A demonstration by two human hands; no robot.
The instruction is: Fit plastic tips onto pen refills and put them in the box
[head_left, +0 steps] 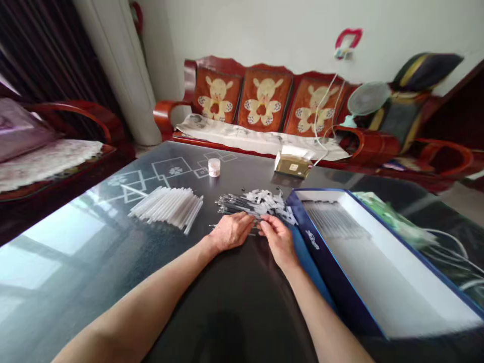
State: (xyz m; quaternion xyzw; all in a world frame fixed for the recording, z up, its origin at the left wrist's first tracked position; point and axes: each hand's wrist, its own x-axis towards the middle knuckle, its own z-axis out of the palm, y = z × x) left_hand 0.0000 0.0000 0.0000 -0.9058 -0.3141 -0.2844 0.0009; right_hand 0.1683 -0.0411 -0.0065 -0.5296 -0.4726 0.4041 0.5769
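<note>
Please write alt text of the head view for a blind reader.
A person's left hand and right hand are close together at piled small white and dark parts on a dark table. Whitish tubes lie left, an open blue box right.

Readable text: none | Dark blue open-topped box, outer side wall: pale script lettering, one line, too blurred to read | Tissue box, front panel: small pale emblem, wording not legible
</note>
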